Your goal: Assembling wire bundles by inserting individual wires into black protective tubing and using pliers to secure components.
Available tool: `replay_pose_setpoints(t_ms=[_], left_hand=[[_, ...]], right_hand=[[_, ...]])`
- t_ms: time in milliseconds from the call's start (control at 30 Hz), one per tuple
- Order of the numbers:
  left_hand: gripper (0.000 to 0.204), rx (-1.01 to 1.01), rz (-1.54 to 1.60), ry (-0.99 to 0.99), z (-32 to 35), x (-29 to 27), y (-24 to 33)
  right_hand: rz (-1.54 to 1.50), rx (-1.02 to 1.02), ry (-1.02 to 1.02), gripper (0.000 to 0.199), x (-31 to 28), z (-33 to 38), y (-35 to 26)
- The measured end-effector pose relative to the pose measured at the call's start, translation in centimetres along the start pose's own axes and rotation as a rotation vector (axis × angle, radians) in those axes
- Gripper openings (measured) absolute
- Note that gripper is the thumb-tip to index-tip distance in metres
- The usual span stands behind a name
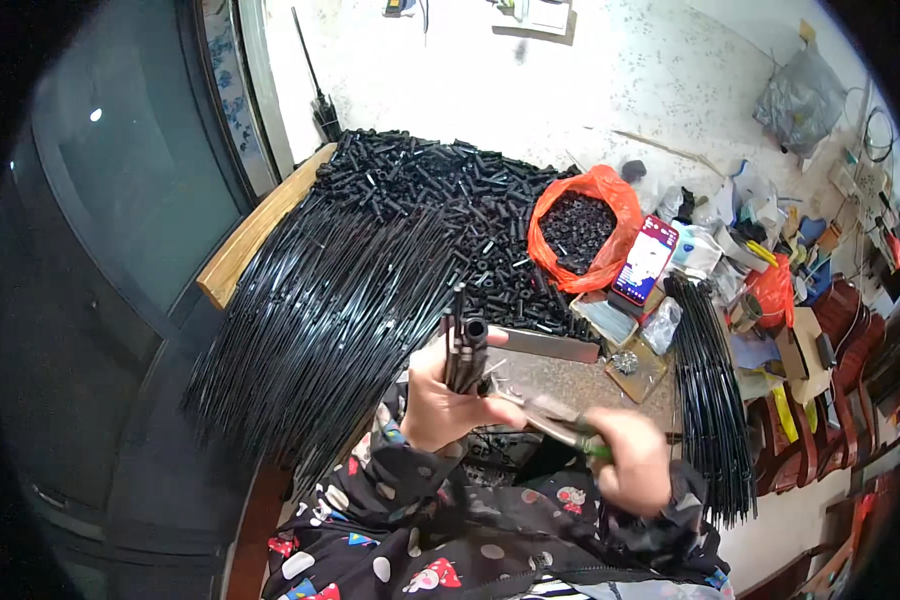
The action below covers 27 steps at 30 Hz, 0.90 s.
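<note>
A white, dark-speckled wall rises behind the work area, with a dark, glossy door panel on the left and a grey translucent plastic bag hanging at the upper right. The table carries a wide heap of short black tubular pieces at the back, a dense spread of long, thin black rods in front of it on the left, and a pale brown wooden board along their left edge. Just right of the heap sits an open orange-red plastic bag filled with small black parts, and near it a smartphone with a lit screen. Further right lies a second bundle of long black rods.

In the middle, over the near part of the table, the left hand has its grip curled around a cluster of slim black tubes, held roughly upright, one round hollow end facing the camera. The right hand, blurred, has its grip closed around the green handle of a long metal tool; the tool's far end is close to the left hand, but whether they touch is unclear
</note>
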<state>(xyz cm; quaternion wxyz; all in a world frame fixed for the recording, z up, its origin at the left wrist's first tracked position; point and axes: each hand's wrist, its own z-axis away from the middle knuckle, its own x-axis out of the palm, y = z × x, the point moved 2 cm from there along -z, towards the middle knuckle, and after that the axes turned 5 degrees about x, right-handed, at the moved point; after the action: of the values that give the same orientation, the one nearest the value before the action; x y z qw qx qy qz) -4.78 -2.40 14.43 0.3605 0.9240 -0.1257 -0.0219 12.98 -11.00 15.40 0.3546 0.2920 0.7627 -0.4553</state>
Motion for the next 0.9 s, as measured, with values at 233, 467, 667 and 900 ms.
replay_pose_setpoints(t_ms=[233, 467, 667, 900], left_hand=[[0.059, -0.067, 0.028, -0.244, -0.7, 1.2, 0.6], [0.057, -0.118, 0.004, -0.107, 0.3, -0.2, 0.5], [0.067, -0.212, 0.192, -0.204, -0.1, 0.8, 0.5], [0.057, -0.212, 0.008, -0.186, -0.4, 0.4, 1.2]], right_hand=[[-1.247, 0.616, -1.039, 0.031, 5.3, 2.3, 0.9], [0.077, -0.187, 0.175, 0.037, -0.2, 0.3, 0.1], [-1.616, 0.672, -1.079, 0.018, 5.6, 2.9, 1.3], [0.104, -0.056, 0.277, 0.043, 1.4, -0.1, 0.8]])
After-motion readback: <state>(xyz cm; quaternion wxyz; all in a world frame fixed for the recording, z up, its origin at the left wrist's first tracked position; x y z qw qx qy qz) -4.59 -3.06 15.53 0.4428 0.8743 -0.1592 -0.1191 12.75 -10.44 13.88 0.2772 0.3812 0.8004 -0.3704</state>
